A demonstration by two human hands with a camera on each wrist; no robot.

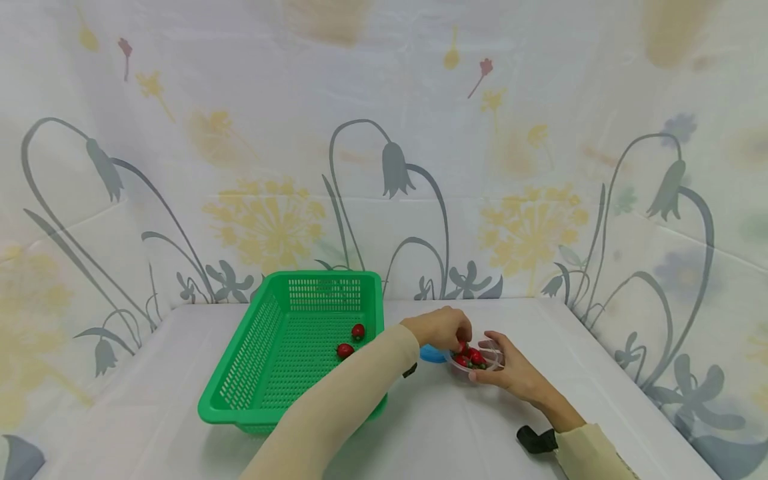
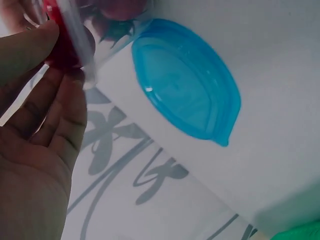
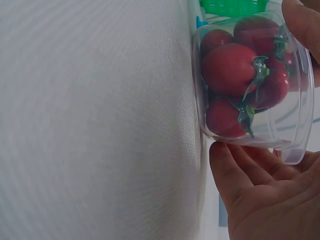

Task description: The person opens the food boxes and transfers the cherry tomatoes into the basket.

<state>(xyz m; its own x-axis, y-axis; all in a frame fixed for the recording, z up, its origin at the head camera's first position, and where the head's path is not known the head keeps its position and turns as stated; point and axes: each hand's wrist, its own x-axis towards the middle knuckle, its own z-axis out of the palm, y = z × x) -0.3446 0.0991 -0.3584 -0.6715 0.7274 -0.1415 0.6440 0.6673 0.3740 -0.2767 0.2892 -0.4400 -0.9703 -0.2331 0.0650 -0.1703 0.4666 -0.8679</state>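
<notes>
- Container (image 3: 306,107) is gripped by the right hand (image 1: 510,373), best kept steady!
- Tomato (image 2: 62,56) is pinched by the left hand (image 1: 441,328), and should be lowered gently, unsqueezed.

Clear plastic tub (image 3: 293,155) is sitting on the table (image 1: 444,433) with its mouth up, gripped by the right hand (image 1: 516,377), a bunch of round red tomatoes (image 3: 230,70) inside, green tops on. Another tomato (image 2: 65,55)'s pinched in the left hand (image 1: 441,328) right at the rim. Two more (image 1: 345,351) lie loose in the green basket (image 1: 252,353).
</notes>
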